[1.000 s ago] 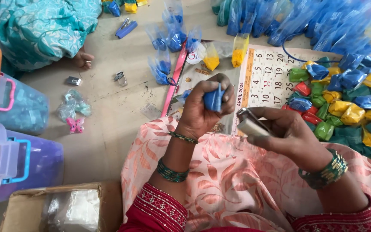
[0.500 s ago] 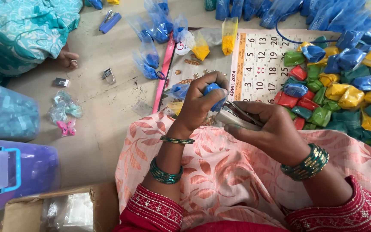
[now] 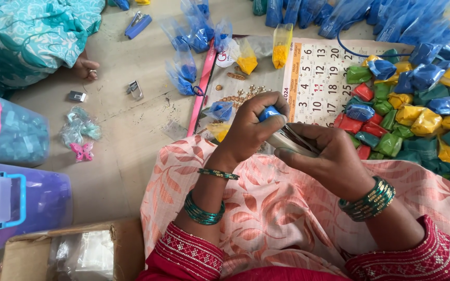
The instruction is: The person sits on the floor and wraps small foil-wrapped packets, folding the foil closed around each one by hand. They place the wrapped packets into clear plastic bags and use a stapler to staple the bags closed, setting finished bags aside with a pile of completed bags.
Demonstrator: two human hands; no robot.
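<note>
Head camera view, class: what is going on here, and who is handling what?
A person seated on the floor pinches a small blue packet in the left hand, while the right hand presses a metal stapler against it. Finished red, green, yellow and blue packets are heaped on a calendar sheet to the right.

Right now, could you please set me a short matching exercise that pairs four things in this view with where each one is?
Things:
1. small blue packet
2. metal stapler
3. blue stapler
4. pink butterfly clip

Places:
A. lying on the floor near the top left, beside the turquoise cloth
B. on the floor just right of the clear blue container
C. pinched in the left hand
D. gripped in the right hand

Pairs: 1-C, 2-D, 3-A, 4-B
</note>
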